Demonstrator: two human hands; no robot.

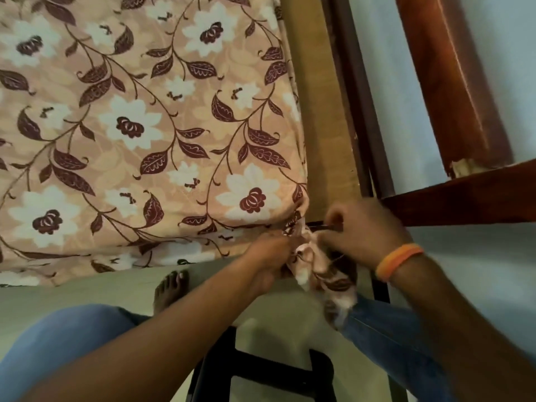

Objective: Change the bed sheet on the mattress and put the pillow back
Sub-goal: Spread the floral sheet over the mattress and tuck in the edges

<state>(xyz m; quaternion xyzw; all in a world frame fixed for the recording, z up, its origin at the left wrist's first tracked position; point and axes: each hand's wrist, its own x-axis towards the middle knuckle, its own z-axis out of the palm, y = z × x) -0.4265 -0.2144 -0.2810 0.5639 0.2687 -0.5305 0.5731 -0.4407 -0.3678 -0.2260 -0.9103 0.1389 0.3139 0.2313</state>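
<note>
Head view shows your left hand [269, 256] and right hand [359, 236] both pinching the bunched bed sheet [307, 256] corner at the mattress [145, 126] corner; uneven pulling could drag the sheet askew.

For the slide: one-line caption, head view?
Both hands, left and right, grip the bunched corner of the peach floral cotton bed sheet at the mattress corner.
</note>
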